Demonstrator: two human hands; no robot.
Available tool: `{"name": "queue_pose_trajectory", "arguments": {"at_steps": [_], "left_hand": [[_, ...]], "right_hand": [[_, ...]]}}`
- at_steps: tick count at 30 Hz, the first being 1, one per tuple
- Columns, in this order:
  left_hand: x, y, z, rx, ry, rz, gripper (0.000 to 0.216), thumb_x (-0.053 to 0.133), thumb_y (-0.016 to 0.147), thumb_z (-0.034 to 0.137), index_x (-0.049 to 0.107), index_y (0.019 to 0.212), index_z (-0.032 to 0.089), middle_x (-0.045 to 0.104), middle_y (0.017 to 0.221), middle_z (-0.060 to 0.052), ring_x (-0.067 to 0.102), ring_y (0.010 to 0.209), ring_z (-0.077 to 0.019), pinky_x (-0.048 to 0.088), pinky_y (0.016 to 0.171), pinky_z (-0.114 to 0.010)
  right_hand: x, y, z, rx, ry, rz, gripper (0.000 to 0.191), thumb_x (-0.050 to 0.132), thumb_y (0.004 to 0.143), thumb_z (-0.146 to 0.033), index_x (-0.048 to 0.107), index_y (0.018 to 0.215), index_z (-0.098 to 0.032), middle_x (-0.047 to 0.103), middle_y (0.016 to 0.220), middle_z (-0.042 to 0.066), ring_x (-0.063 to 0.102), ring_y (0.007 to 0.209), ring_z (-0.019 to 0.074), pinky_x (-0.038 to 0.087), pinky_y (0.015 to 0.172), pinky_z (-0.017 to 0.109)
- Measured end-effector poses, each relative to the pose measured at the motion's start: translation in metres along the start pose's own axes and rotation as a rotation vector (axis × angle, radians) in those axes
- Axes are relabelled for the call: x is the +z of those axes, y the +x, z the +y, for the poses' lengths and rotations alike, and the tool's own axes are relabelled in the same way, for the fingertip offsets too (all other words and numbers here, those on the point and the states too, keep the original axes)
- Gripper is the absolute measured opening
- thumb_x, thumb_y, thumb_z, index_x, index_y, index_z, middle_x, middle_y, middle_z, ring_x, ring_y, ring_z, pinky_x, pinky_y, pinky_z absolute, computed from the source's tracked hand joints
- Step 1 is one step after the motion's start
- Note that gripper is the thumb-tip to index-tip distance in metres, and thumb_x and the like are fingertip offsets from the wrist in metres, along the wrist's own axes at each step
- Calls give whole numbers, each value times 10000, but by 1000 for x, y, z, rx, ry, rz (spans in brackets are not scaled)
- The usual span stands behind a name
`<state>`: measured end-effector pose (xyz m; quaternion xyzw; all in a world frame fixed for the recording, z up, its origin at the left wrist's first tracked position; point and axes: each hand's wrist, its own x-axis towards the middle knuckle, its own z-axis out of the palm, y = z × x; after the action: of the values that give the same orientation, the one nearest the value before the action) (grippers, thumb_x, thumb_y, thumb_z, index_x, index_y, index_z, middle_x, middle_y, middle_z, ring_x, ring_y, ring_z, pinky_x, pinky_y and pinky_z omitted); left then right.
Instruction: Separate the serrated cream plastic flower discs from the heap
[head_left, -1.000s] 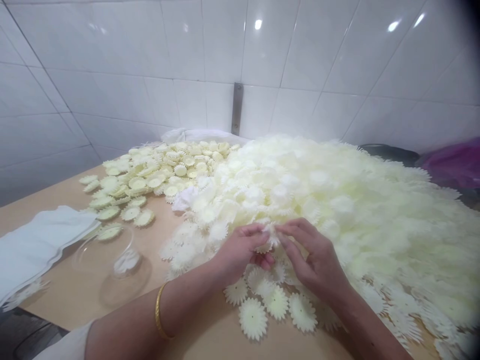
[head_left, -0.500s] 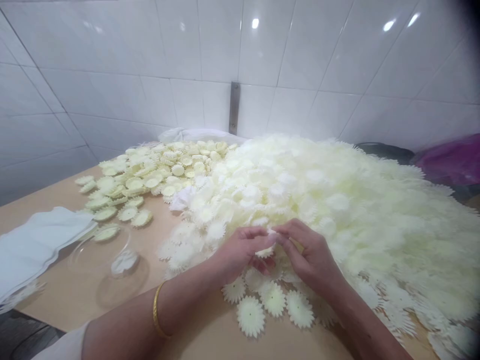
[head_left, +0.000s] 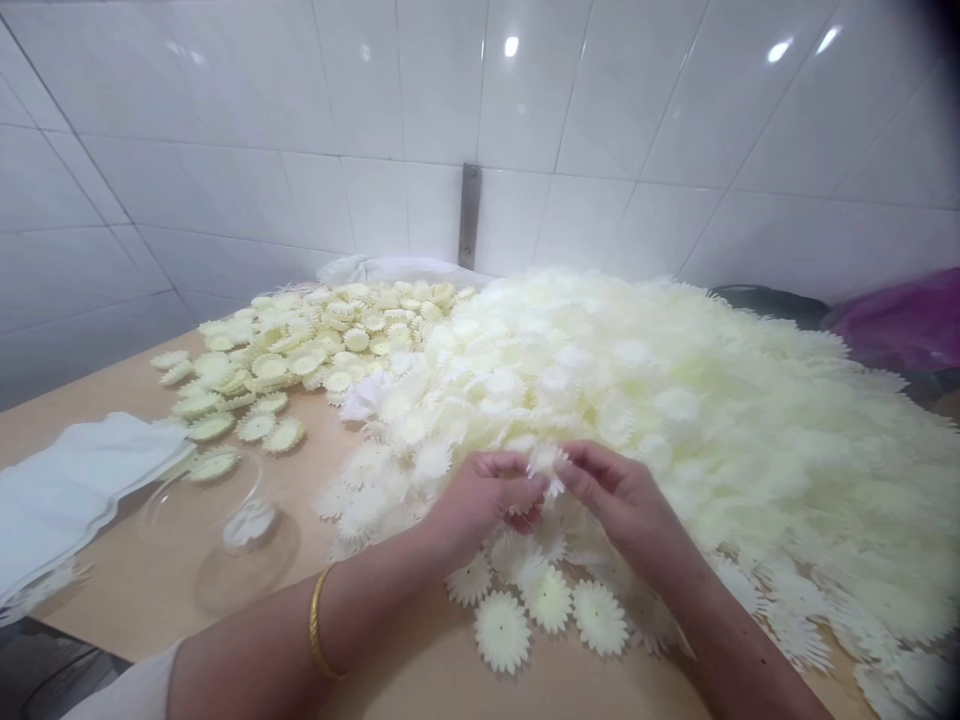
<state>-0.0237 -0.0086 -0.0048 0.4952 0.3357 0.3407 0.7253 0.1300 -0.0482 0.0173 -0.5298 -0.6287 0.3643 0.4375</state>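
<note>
Between my hands is a small pale fabric flower piece (head_left: 546,462) with a toothed edge. My left hand (head_left: 487,500) pinches it from the left with thumb and forefinger. From the right, the fingertips of my right hand (head_left: 615,495) close on its edge. Partly hidden under my left hand are more pale petals. Just below my hands, several loose flower pieces lie flat on the table, among them a round toothed one (head_left: 502,632) with a dark dot at its centre. A large heap of pale flower pieces (head_left: 637,370) rises right behind my hands.
Stacked, thicker yellowish flower discs (head_left: 300,355) are piled at the back left of the brown table (head_left: 375,660). Folded white sheets (head_left: 82,480) lie at the left edge, beside a clear round dish (head_left: 161,510) and a small white lump (head_left: 250,524). Purple plastic (head_left: 904,320) is at the right.
The flower piece between my fingers now shows more of its toothed edge. My right hand has shifted slightly to the right, and its fingertips have moved apart from my left hand's.
</note>
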Motion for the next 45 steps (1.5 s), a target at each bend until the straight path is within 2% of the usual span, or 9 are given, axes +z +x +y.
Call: {"name": "queue_pose_trajectory", "arguments": {"at_steps": [6, 12, 18, 25, 31, 35, 38, 41, 45], "left_hand": [[1, -1, -3, 38, 56, -18, 324, 660, 655, 407, 511, 570, 133, 495, 518, 17, 478, 457, -84, 394, 476, -230], [0, -2, 1, 35, 51, 8, 250, 650, 678, 385, 583, 743, 154, 512, 587, 27, 502, 488, -76, 424, 505, -227], [1, -3, 2, 49, 76, -51, 213, 657, 681, 324, 619, 820, 167, 541, 575, 20, 522, 509, -85, 435, 508, -225], [6, -6, 2, 93, 149, -32, 155, 592, 728, 290, 549, 668, 153, 496, 500, 34, 474, 459, -72, 415, 494, -216], [2, -3, 1, 88, 181, 139, 171, 574, 726, 300, 488, 657, 169, 475, 493, 45, 445, 421, -67, 374, 426, -191], [0, -1, 3, 52, 213, 174, 196, 590, 708, 335, 495, 659, 170, 475, 488, 43, 442, 402, -67, 357, 395, -182], [1, -2, 5, -12, 254, 127, 160, 585, 713, 310, 557, 788, 172, 473, 440, 44, 462, 399, -82, 378, 409, -194], [2, -4, 6, -44, 206, 68, 319, 545, 718, 172, 543, 1036, 193, 579, 579, 6, 547, 476, -103, 455, 504, -245], [3, -5, 6, -22, 80, 36, 431, 515, 730, 107, 485, 1149, 201, 615, 819, -45, 627, 636, -142, 499, 682, -339]], "right_hand": [[3, 0, -2, -17, 14, 40, 250, 518, 799, -347, 491, 624, -172, 435, 573, -30, 393, 547, 94, 342, 511, 209], [1, 2, 3, -25, -52, 80, 297, 522, 791, -375, 420, 594, -178, 331, 538, -54, 297, 497, 77, 268, 454, 205], [2, 2, 3, -21, -73, 133, 353, 564, 752, -407, 378, 553, -182, 306, 523, -61, 279, 492, 75, 239, 440, 206], [4, 3, 2, 4, -26, 132, 420, 591, 724, -456, 347, 517, -183, 262, 496, -68, 250, 473, 70, 231, 434, 210], [0, 2, 2, -71, -268, 441, 448, 540, 778, -418, 281, 491, -192, 250, 465, -60, 246, 448, 75, 234, 431, 226], [-6, 3, 6, -143, -508, 515, 366, 539, 785, -386, 371, 524, -192, 367, 491, -40, 346, 478, 98, 299, 481, 242], [-8, 5, 10, -248, -637, 607, 178, 555, 776, -349, 500, 728, -187, 495, 657, 3, 457, 613, 145, 373, 577, 277], [-9, 4, 9, -352, -682, 702, 149, 525, 802, -295, 513, 884, -171, 527, 792, 48, 493, 720, 173, 407, 631, 303], [-3, -1, 3, -509, -649, 582, 52, 481, 825, -188, 527, 818, -163, 534, 758, 50, 503, 747, 174, 420, 650, 301]]}}
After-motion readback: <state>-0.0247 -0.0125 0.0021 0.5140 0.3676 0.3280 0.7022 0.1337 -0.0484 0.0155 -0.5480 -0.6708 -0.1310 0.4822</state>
